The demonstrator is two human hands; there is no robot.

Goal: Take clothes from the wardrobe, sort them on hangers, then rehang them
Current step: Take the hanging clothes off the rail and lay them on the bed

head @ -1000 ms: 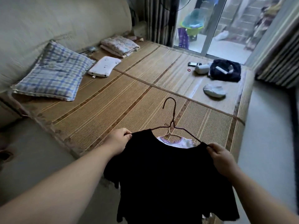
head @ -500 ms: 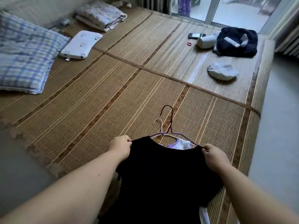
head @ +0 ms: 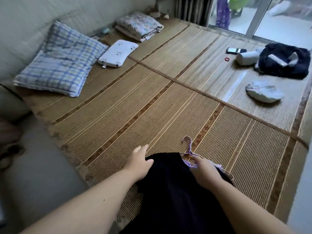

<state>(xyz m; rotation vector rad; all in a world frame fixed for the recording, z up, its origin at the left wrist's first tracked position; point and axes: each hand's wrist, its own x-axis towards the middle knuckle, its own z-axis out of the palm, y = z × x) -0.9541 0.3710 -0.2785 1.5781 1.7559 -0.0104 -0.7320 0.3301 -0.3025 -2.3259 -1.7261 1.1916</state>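
Head view. The bed's woven mat (head: 152,107) fills most of what I see. Its near-left edge runs diagonally beside the grey floor (head: 42,183), and its right edge drops to a narrow strip of floor. A raised seam (head: 194,89) crosses the mat from the pillows toward the right edge. Between that seam and the hands lies a broad stretch of bare mat, my open room to work in.

The black garment (head: 177,191) lies at the near edge of the bed, its lower part running out of the bottom of the picture. A lilac-and-white garment (head: 190,163) peeps out at its collar. The hanger (head: 187,144) lies flat on the mat with its hook pointing away from me. I count one hook, and it is blurred, so I cannot tell whether a second lies with it.

My left hand (head: 140,163) reaches forward with its fingers straight over the mat. Its grip is apart, with only the thumb resting on the black cloth. My right hand (head: 205,169) shows its back, index finger forward, and its grip is clamped on the hanger's shoulder wire.

Along the headboard side I count two pillows, a checked pillow (head: 59,59) and a small white pillow (head: 117,53), and one folded quilt (head: 138,26). Far right are one phone (head: 235,50), one red ring (head: 227,59), one white cylinder (head: 247,58), one dark bundle (head: 285,62) and one pale bundle (head: 264,94), all well apart from the hands.
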